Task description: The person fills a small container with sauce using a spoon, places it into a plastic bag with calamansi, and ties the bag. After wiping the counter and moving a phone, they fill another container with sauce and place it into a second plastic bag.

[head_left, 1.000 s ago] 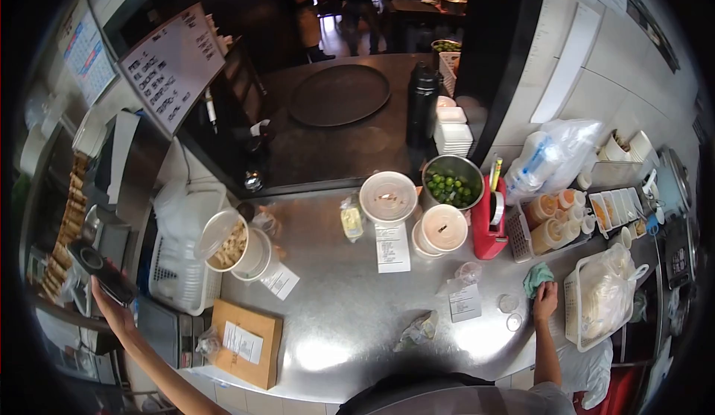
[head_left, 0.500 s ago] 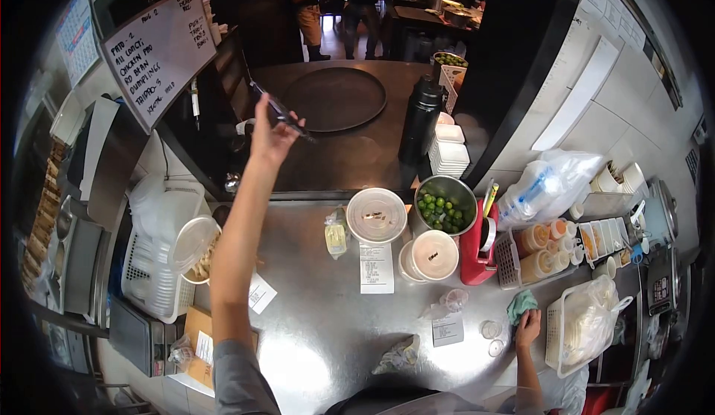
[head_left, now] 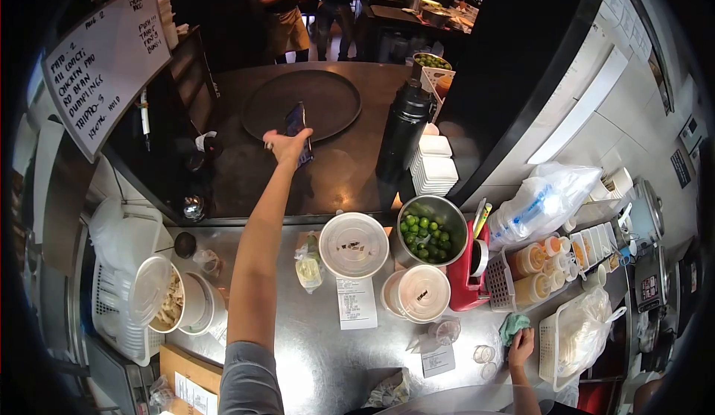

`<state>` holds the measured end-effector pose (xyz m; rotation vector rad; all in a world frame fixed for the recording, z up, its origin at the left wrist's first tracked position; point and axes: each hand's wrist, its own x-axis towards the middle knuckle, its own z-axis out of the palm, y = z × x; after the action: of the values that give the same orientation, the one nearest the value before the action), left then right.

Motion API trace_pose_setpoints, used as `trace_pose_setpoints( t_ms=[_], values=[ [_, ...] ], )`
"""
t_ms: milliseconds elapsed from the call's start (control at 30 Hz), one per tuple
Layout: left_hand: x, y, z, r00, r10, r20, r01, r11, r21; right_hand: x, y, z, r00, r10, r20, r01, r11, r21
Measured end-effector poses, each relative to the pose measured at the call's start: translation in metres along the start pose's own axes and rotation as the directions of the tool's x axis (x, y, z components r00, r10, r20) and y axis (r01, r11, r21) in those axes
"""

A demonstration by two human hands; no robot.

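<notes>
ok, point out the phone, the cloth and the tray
Phone [head_left: 296, 119]: head view, upper part of its body.
Cloth [head_left: 512, 328]: head view, middle of its crumpled top.
Tray [head_left: 329, 103]: head view, bare surface.

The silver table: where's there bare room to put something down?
The best bare patch on the table lies between the left arm, the long receipt and the crumpled bag. The dark counter has another, between the left hand and the black bottle. It's crowded around the pot of green fruit, with lidded tubs close by.
</notes>
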<state>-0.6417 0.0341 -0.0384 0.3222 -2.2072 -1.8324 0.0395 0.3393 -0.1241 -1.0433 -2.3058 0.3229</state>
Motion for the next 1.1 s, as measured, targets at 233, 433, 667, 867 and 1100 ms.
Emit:
trace_pose_setpoints(
  t_ms=[233, 433, 667, 867, 1100],
  values=[
    [-0.017, 0.035, 0.018, 0.931, 0.189, 0.312, -0.354, 0.67, 0.652, 0.0, -0.007, -0.001, 1.0, -0.02, 0.004, 0.02, 0.999, -0.027],
    [0.004, 0.038, 0.044, 0.938, 0.119, 0.324, -0.33, 0.585, 0.741, 0.001, -0.003, 0.0, 1.0, 0.003, 0.002, -0.003, 1.0, -0.018],
    [0.023, 0.025, 0.045, 0.934, 0.156, 0.322, -0.343, 0.648, 0.68, 0.002, -0.001, -0.001, 1.0, -0.021, 0.009, 0.021, 1.0, -0.013],
    [0.068, -0.009, 0.02, 0.912, 0.373, 0.17, -0.395, 0.692, 0.604, 0.002, 0.001, -0.001, 0.999, -0.044, 0.016, 0.044, 0.999, -0.02],
    [0.047, 0.006, 0.018, 0.78, 0.469, 0.414, -0.621, 0.498, 0.605, 0.003, -0.005, -0.003, 0.999, 0.025, 0.042, -0.025, 1.0, -0.006]
  ],
)
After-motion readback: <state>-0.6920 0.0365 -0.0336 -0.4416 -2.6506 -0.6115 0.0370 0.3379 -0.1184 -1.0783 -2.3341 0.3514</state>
